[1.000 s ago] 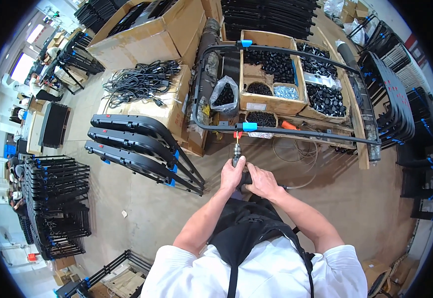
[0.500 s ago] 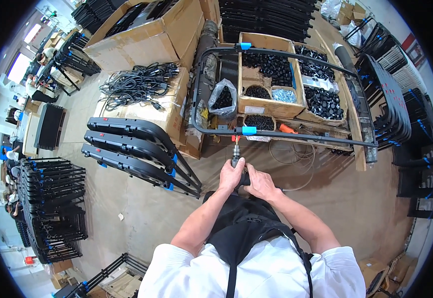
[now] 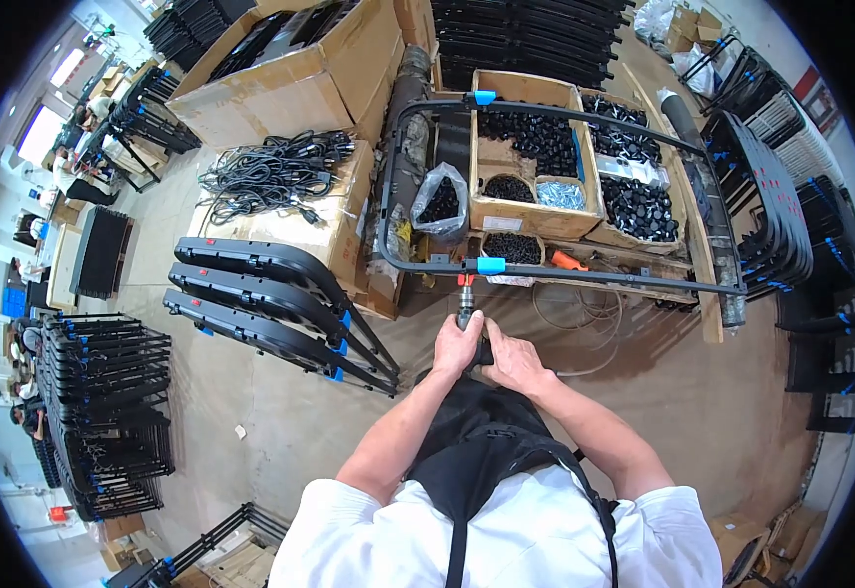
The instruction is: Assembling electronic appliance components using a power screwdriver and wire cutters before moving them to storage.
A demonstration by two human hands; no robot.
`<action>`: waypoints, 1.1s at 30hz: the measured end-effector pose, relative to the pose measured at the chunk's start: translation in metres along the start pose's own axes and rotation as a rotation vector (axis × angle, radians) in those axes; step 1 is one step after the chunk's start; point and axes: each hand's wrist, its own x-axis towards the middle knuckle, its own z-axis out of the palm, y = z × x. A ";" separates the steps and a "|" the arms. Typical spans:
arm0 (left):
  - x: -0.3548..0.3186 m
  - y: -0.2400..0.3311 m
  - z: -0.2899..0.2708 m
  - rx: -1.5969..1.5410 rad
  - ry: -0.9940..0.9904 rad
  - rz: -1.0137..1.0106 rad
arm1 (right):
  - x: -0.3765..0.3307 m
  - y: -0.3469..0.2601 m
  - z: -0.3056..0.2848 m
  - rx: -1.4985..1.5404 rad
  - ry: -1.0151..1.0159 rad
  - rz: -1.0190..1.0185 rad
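My left hand [image 3: 457, 344] is wrapped round the front body of a power drill [image 3: 465, 298]. Behind it, my right hand [image 3: 515, 364] grips the drill's dark rear part, mostly hidden by the fingers. The drill points away from me, its metal chuck up against a small red piece [image 3: 464, 280] at the near tube of a black metal frame [image 3: 604, 277]. A blue clip [image 3: 491, 266] sits on that tube just beside the drill tip; another blue clip [image 3: 484, 98] is on the far tube. Rounded at its left corners, the frame rests over a bench of part boxes.
Boxes of black caps [image 3: 530, 137] and black knobs [image 3: 640, 208], plus silver screws [image 3: 560, 194], lie beneath the frame. Black cables [image 3: 275, 176] cover a carton at left. Curved black frames [image 3: 261, 294] lean nearer me. A thin hose [image 3: 594, 365] loops on the floor.
The gap between the drill's chuck and the frame's near tube has narrowed, and less of the bit shows. Both hands keep their grip; the view has shifted slightly.
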 end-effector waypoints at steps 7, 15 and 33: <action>-0.003 0.005 -0.001 -0.011 -0.003 0.012 | -0.004 0.002 0.011 0.037 0.125 -0.164; -0.014 0.004 -0.006 -0.038 -0.032 -0.007 | -0.011 0.001 0.019 0.048 0.119 -0.152; -0.044 0.001 0.011 -0.131 -0.117 -0.017 | -0.046 0.009 0.019 0.016 0.109 -0.088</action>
